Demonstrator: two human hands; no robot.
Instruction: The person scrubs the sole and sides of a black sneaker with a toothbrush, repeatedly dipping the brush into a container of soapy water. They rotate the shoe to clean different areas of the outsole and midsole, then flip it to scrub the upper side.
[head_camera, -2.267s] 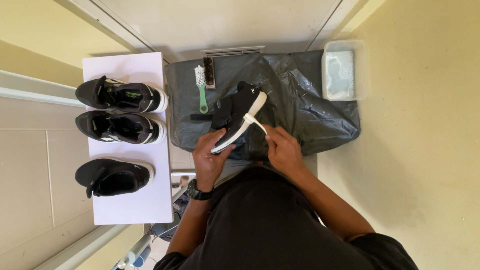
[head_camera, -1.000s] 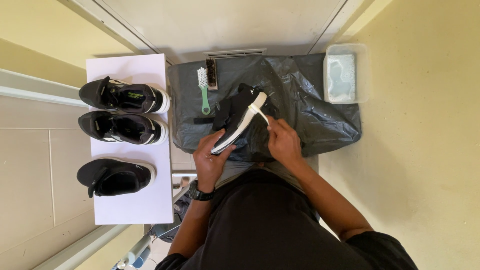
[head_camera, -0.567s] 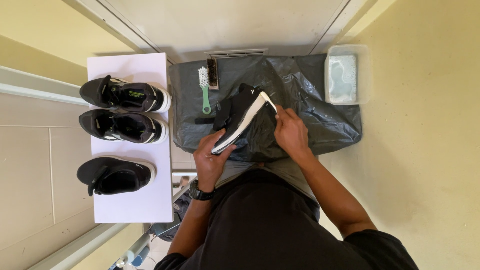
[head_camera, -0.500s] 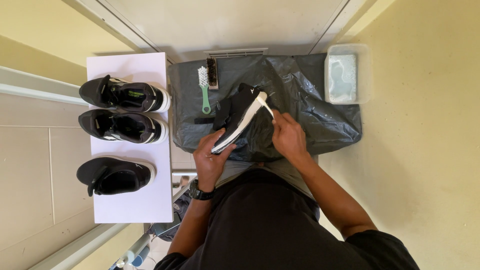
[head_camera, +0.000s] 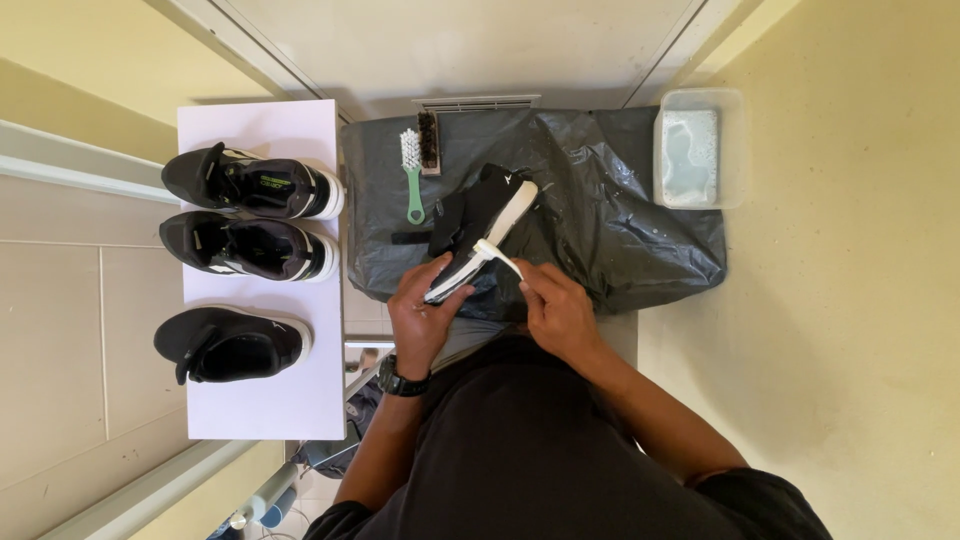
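Left hand (head_camera: 425, 318) grips the shoe (head_camera: 478, 228) at its stiff sole, likely light; right hand (head_camera: 556, 312) pinches a small white brush (head_camera: 496, 255)

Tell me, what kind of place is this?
It looks like a makeshift shoe-cleaning spot, perhaps in a tiled home corner. A black plastic sheet covers the work surface, a green-handled white-bristled brush lies on it, a clear plastic tub of soapy water stands beside it, and three black sneakers wait on a white board.
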